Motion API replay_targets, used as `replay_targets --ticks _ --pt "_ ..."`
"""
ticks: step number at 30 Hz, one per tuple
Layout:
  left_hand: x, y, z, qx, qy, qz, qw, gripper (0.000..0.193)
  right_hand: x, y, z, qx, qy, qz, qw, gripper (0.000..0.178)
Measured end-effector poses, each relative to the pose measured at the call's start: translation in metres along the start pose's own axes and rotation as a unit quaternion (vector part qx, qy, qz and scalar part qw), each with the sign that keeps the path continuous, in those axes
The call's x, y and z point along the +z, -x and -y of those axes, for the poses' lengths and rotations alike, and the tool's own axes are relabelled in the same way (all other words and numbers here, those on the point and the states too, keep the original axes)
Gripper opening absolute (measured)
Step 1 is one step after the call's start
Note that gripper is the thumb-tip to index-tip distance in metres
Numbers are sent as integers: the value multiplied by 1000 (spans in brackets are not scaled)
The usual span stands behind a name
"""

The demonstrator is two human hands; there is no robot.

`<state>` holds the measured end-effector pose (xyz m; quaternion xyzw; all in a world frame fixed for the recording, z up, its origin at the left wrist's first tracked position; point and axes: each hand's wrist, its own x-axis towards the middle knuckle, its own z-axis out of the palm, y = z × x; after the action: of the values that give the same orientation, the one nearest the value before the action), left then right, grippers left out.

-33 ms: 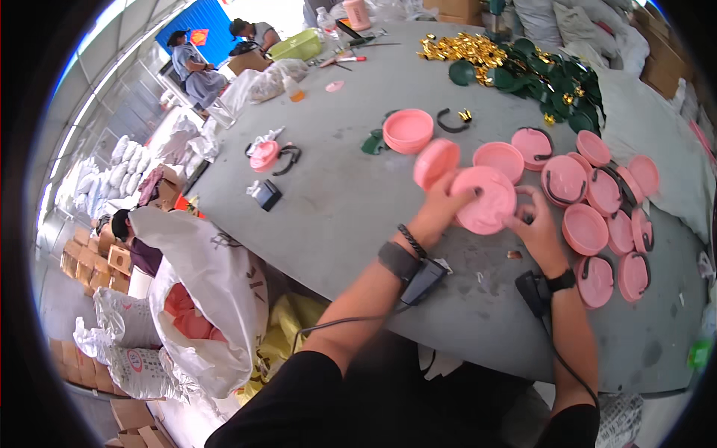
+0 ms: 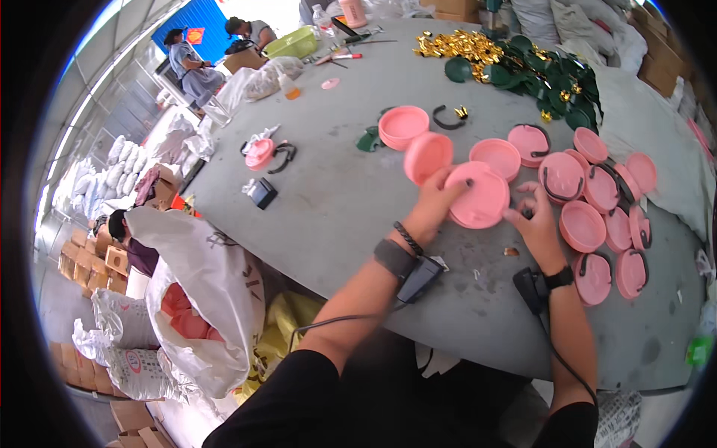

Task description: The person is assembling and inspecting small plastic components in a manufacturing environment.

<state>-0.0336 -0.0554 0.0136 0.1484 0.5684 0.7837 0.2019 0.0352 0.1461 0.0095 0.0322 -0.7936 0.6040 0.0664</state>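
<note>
My left hand (image 2: 435,203) grips a round pink plastic case piece (image 2: 482,196), its thumb lying over the top face near a small dark spot. At the piece's right edge is the thumb of my right hand (image 2: 539,224), whose other fingers curl round a small dark thing (image 2: 528,214) too small to name. Just behind my left hand a round pink dish (image 2: 428,158) stands tilted; whether it is joined to the held piece I cannot tell. Two more open pink dishes, one at the back left (image 2: 404,127) and one behind the held piece (image 2: 496,158), lie on the grey table (image 2: 336,194).
Several pink cases with black curved bands (image 2: 562,178) cluster at the right. Gold pieces (image 2: 463,54) and dark green discs (image 2: 556,86) are heaped at the back. A black curved band (image 2: 448,119) lies nearer. White sack (image 2: 202,299) with pink parts stands left; people work beyond.
The view has shifted slightly. My right hand's fingers have lifted and spread a little beside the pink piece; my left hand keeps its hold.
</note>
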Motion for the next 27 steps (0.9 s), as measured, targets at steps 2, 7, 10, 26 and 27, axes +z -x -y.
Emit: replay_targets --ticks 2,7,10,26,27 --pt "-2 -1 -1 -5 64 -46 997 39 2 -3 -4 -115 12 -93 989 28" --pt "-14 -5 -5 -58 -110 -66 990 37 0 -2 -5 -82 107 -44 990 28" --pt "-15 -5 -4 -21 -234 -53 971 38 -2 -1 1 14 81 -2 997 30" --pt "2 5 -14 50 -68 -6 996 49 24 12 20 -55 73 -15 996 24" --pt "0 7 -18 30 -107 33 993 52 24 12 20 4 19 -4 1000 23"
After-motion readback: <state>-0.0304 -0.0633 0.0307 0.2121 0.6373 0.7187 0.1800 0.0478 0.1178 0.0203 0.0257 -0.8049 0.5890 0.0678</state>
